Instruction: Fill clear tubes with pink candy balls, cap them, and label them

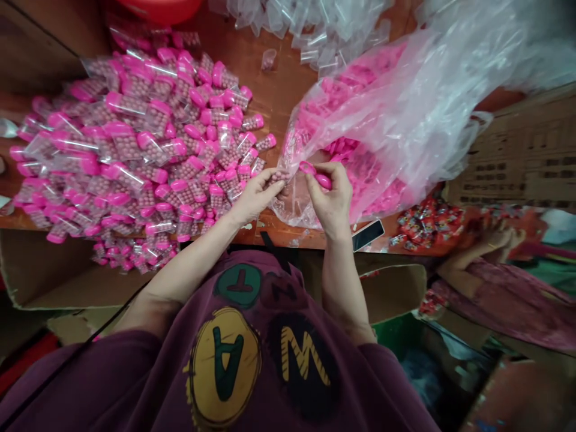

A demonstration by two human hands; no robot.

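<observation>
My left hand (261,193) is closed around a small clear container of pinkish balls (279,176), its open end toward the right. Between the thumb and fingers of my right hand (332,195) are pink caps; one pink cap (307,168) sits at the fingertips and another pink cap (323,181) lies against the palm side. Just behind my hands is a clear plastic bag (382,114) full of pink caps (360,165). To the left spreads a large heap of pink-capped containers (135,144) filled with similar balls.
Clear empty containers (310,24) lie at the back of the wooden table (270,90), near a red bowl (162,9). A phone (368,235) and red wrapped packets (427,223) lie at the front right. Cardboard boxes (40,270) stand below the edge. Another person's arm (472,258) is at right.
</observation>
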